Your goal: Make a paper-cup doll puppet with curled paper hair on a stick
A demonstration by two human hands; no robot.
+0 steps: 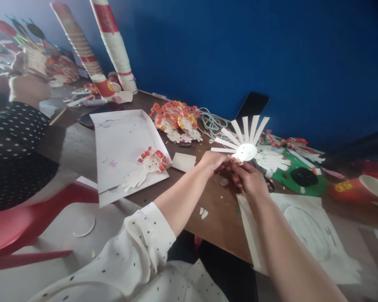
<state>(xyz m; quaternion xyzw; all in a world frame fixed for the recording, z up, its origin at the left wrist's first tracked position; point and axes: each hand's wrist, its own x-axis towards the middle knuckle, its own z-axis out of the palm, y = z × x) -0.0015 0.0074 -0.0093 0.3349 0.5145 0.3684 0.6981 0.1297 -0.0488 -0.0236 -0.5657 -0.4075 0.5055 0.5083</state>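
A paper cup cut into strips [246, 152] is held up in front of me, its white strips fanned out around a round base with small dark face marks. My left hand [214, 162] pinches it at the lower left, where a curled red-and-white strip [237, 161] shows. From below, my right hand [251, 179] has its fingers closed at the same curled strip. A thin stick-like thing seems to run down beside the right palm; its kind is unclear. Under the hands, small white paper scraps [204, 214] lie on the brown table [219, 228].
A white box lid [119, 138] at left bears a finished curled-cup figure [151, 162]. Behind it sit piled red-and-white figures [176, 119], a cord [212, 121] and a dark phone [253, 105]. Cup stacks [115, 50] lean back left. Right are scissors [270, 184] and an orange cup [359, 189]. Another person's sleeve [17, 126] is left.
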